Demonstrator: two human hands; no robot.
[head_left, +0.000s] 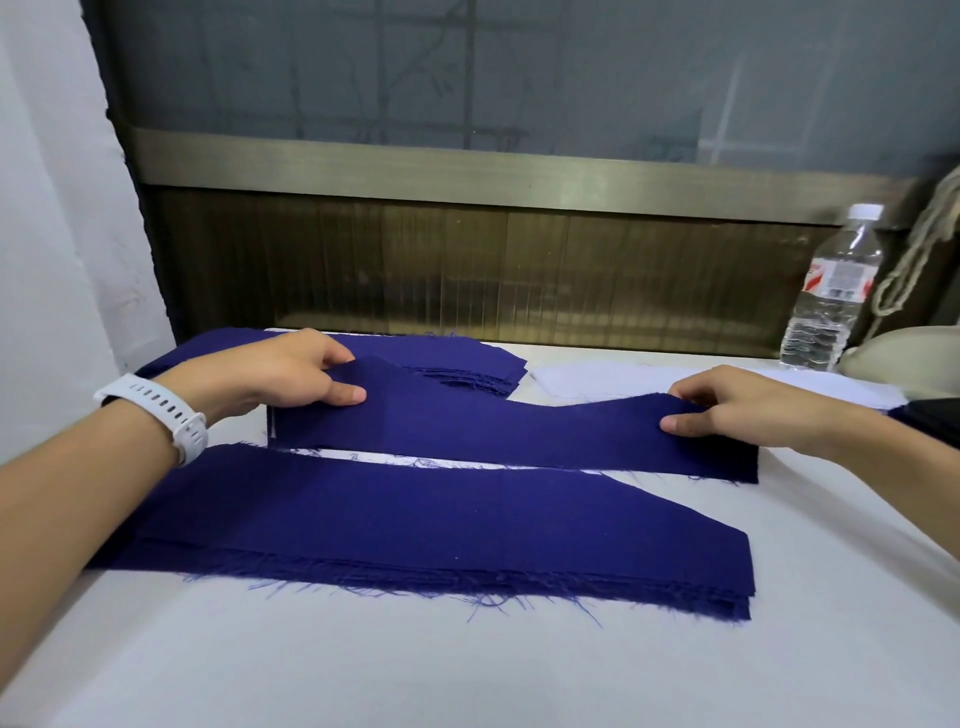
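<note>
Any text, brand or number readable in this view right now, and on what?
Nothing is legible.
Clear plastic water bottle: red, white and grey label, print too blurred to read.
White wristwatch strap: no marking visible.
Dark blue fabric strip: no print.

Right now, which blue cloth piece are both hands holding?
The middle strip: left hand and right hand pinch its ends. The near stack and far stack lie unheld.

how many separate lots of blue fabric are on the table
3: a frayed stack nearest the camera, a middle piece pinched by the left hand and right hand, and a far stack behind it. A dark scrap past the right hand may be another.
</note>
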